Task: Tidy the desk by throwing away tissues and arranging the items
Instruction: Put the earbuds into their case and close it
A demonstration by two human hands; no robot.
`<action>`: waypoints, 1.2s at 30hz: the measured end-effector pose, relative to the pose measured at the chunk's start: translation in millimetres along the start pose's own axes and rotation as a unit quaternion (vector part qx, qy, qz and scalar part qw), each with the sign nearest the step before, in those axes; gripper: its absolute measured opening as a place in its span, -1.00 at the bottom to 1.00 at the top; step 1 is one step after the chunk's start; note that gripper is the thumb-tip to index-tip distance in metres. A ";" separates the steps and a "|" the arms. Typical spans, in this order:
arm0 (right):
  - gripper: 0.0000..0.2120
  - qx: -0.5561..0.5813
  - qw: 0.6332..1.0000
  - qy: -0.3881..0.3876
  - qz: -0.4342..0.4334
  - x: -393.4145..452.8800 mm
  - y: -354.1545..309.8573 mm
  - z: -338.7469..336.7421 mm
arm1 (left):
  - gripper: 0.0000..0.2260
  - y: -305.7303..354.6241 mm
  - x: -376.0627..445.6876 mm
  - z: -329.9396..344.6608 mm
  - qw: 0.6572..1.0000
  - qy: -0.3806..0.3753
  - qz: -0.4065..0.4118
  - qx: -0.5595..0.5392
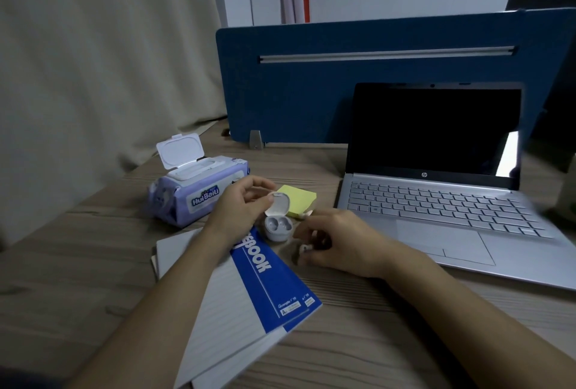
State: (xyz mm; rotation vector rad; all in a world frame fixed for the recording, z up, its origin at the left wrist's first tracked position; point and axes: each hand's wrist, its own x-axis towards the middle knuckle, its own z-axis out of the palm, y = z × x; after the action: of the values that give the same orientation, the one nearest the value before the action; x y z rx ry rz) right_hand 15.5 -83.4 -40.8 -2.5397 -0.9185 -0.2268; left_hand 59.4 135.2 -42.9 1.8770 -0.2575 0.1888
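A white earbud case (pixel 276 226) stands open on the wooden desk (pixel 358 335), both of its wells empty. My left hand (pixel 240 206) holds its raised lid between thumb and fingers. Just right of the case, my right hand (pixel 339 243) pinches a small white earbud (pixel 304 248) close to the desk top. A blue and white notebook (pixel 265 292) lies under my left forearm, its top corner touching the case. Behind the case sits a yellow sticky-note pad (pixel 299 200). A purple wet-wipe pack (pixel 193 192) with its flap lid up lies at the left.
An open silver laptop (pixel 436 201) with a dark screen fills the right side of the desk. A blue divider panel (pixel 311 92) closes off the back. A beige curtain (pixel 93 61) hangs at the left. A blurred object (pixel 565 195) stands at the right edge.
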 end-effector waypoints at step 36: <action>-0.81 0.087 0.984 0.145 0.055 4.0 -17.6 8.0 | -0.81 2.7 -5.9 4.6 0.991 -0.133 -0.026 -0.021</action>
State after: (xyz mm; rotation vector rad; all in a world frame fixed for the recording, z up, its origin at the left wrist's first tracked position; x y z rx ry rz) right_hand 7.4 -65.4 -40.8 -2.3097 -0.6534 -0.4483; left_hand 53.0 130.5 -43.4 1.8634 -0.3912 -0.1021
